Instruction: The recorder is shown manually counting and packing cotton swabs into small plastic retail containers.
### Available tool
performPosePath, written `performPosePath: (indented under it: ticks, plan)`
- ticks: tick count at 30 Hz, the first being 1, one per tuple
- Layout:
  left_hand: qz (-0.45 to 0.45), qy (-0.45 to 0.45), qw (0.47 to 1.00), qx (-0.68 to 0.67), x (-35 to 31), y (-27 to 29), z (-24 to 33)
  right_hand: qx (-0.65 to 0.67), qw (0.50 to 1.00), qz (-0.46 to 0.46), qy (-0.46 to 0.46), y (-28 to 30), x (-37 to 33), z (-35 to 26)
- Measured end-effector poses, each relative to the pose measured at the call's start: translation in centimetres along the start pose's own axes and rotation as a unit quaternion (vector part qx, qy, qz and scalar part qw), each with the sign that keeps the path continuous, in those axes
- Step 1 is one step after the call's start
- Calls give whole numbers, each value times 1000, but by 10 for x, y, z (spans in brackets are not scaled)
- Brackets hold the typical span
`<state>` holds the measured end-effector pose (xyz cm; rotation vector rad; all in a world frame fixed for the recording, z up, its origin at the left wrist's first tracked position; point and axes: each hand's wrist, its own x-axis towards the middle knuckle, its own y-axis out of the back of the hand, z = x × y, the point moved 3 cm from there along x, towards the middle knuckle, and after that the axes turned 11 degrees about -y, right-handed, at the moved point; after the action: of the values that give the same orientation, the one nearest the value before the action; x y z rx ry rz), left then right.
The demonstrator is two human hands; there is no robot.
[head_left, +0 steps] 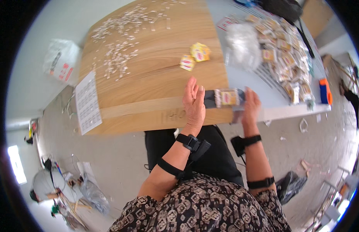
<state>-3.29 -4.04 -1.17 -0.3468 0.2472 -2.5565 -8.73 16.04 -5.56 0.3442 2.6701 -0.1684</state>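
Observation:
A small clear packet (227,98) with a yellow-and-white card in it lies near the front edge of the wooden board, on a dark strip. My left hand (194,103) is on its left, edge down, with the fingers stretched out and the thumb apart. On the packet's other side is my right hand (251,107), slightly blurred, its fingers extended upward beside the packet's right end. Whether either palm presses on the packet I cannot tell. Farther up the board lie a few loose yellow cards (200,52) in a small overlapping group.
Many small white pieces (117,29) are scattered over the far left of the wooden board (156,85). A printed sheet (88,103) hangs over its left edge. On the grey surface at right are clear bags (243,46), a heap of filled packets (280,54) and an orange-and-blue tape dispenser (325,91).

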Motion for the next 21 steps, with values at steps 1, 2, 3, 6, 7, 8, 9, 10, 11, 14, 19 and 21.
performPosePath:
  ticks: [1, 2, 3, 6, 7, 8, 9, 10, 11, 14, 19, 21]
  plan:
    - [10, -13, 1000, 7, 10, 14, 2, -61, 991, 68, 97, 11, 0, -10]
    - [19, -46, 994, 99, 20, 35, 2, -118, 965, 135, 192, 17, -5, -19]
    - [30, -73, 978, 192, 30, 59, 5, -144, 958, 130, 210, 18, -15, -29]
    - [59, -119, 924, 359, 65, 128, 25, -105, 978, -14, 180, -9, -46, -50]
    - [63, -133, 887, 439, 79, 145, 29, -90, 981, -71, 156, -22, -57, -53]
    - [70, -135, 887, 437, 95, 164, 30, -89, 980, -118, 130, -36, -66, -51]
    - [46, -143, 835, 530, 113, 183, 32, -88, 977, -166, 103, -53, -76, -48]
    - [22, -145, 774, 617, 128, 199, 32, -76, 973, -208, 66, -75, -92, -47]
    - [25, -145, 772, 619, 143, 208, 34, -102, 965, -237, 53, -92, -101, -41]
    - [35, -102, 745, 658, 176, 228, 38, -177, 927, -314, 104, -136, -122, -15]
    - [-94, -32, 719, 688, 177, 220, 30, -227, 901, -362, 75, -179, -135, 17]
    - [-106, -42, 733, 671, 158, 205, 30, -264, 897, -336, 115, -187, -127, 17]
